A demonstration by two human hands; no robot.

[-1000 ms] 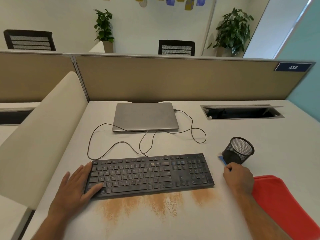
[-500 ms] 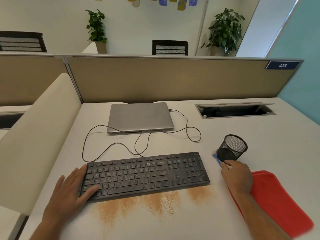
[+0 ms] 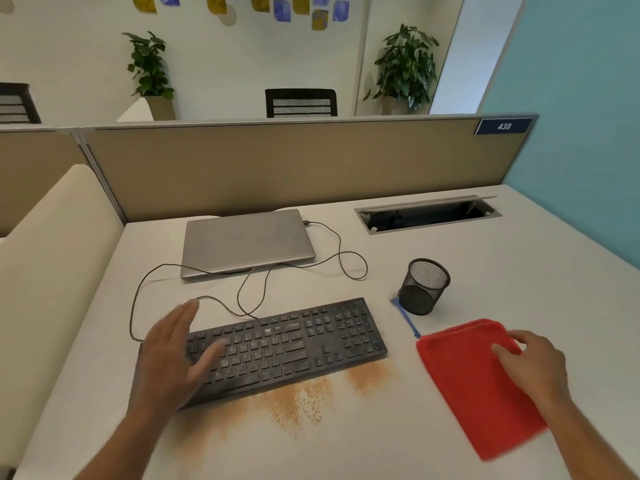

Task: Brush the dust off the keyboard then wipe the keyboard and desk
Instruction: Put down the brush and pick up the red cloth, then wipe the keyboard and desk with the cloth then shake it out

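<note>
Head view: black keyboard at table centre, orange dust along its near edge. Left hand over keyboard's left end, fingers spread, empty. Right hand on red cloth, fingers loosely apart. Blue brush beside mesh cup. Right table edge open.

The black keyboard lies flat on the pale desk, slightly askew, its keys greyed with dust. Orange-brown dust is spread on the desk along its near edge. To the right lies a red cloth, folded flat — just beyond it a thin blue tool, perhaps the brush, beside a mesh cup.
</note>
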